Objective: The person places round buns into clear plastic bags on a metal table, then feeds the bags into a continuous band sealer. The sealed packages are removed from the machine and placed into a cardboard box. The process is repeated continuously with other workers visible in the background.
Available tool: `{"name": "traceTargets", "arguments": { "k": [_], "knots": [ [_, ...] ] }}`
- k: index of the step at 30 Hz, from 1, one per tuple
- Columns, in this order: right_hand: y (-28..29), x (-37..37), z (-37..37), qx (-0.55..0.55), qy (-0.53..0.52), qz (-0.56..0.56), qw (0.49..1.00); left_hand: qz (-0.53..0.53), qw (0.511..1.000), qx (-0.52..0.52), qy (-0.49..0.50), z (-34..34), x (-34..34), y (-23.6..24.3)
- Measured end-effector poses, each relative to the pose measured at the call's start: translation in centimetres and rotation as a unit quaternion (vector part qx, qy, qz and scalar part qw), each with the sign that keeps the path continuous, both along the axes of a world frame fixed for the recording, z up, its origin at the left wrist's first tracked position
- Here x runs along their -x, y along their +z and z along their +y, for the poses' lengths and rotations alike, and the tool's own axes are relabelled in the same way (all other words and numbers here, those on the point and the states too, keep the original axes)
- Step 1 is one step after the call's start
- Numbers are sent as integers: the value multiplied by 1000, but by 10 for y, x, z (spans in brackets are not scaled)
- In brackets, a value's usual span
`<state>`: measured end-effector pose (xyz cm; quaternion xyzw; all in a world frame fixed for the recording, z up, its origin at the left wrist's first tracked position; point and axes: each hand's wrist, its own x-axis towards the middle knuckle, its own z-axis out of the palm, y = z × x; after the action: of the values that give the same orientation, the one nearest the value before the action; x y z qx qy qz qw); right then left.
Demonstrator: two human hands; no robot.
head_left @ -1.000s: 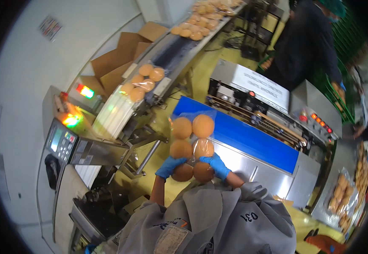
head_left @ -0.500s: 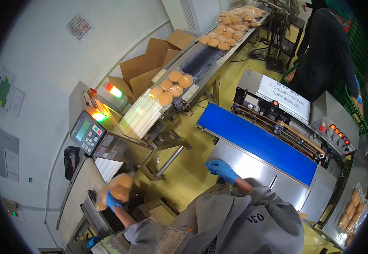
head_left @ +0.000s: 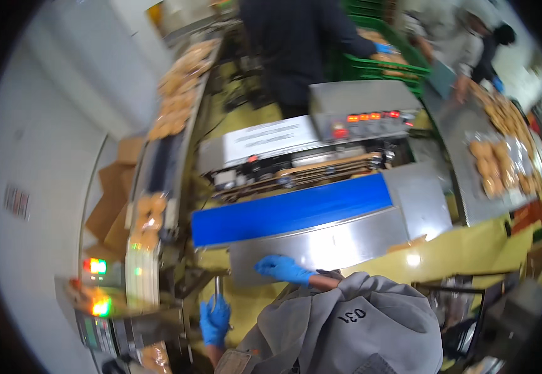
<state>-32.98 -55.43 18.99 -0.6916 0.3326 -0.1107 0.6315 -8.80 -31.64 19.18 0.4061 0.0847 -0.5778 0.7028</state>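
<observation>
My gloved left hand (head_left: pixel 215 321) is low in the head view, fingers loosely extended beside a metal bar (head_left: pixel 218 285), holding nothing I can see. My gloved right hand (head_left: pixel 283 269) is over the steel plate (head_left: pixel 367 240) of the sealing machine, empty, with fingers slightly bent and apart. Past that plate lie a blue belt (head_left: pixel 289 209) and the sealer's control housing (head_left: pixel 361 100) with lit buttons. Bagged round buns (head_left: pixel 155 356) are on the lower belt to the left of my left hand, partly hidden by a machine with coloured lights (head_left: pixel 99 305).
A left conveyor (head_left: pixel 155 165) carries bagged buns. Cardboard (head_left: pixel 112 193) leans beside it. A dark-clad person (head_left: pixel 277 43) works at a green crate (head_left: pixel 408 68). Other people (head_left: pixel 470 31) stand by a right steel table (head_left: pixel 455 199) holding bread packs (head_left: pixel 489 162). The picture is blurred.
My left hand has let go of the bag of buns it carried to the lower left and moved forward. The view has turned right, bringing more people and the right table in.
</observation>
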Motion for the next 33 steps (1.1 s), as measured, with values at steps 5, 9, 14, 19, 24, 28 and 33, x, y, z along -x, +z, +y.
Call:
{"name": "traceTargets", "arguments": {
  "k": [5, 9, 14, 19, 24, 28, 33],
  "knots": [
    [108, 55, -8, 149, -27, 41, 988, -308, 921, 181, -155, -248, 159, 80],
    [85, 124, -44, 303, -228, 22, 925, -325, 930, 141, -99, -372, 259, 86],
    [66, 241, -100, 357, -330, -105, 867, -230, 937, 155, -213, -448, 394, 71],
    [85, 379, -146, 213, -55, -125, 967, -184, 885, 279, -323, -466, 504, 15],
    [112, 608, -264, 242, -204, 177, 932, -136, 898, 163, -386, -471, 597, 15],
    [62, 848, -337, 278, -538, 419, 677, -243, 825, 188, -475, -464, 630, 28],
    [41, 879, -316, 312, -502, 492, 639, -383, 712, 213, -548, -475, 665, -10]
  ]
}}
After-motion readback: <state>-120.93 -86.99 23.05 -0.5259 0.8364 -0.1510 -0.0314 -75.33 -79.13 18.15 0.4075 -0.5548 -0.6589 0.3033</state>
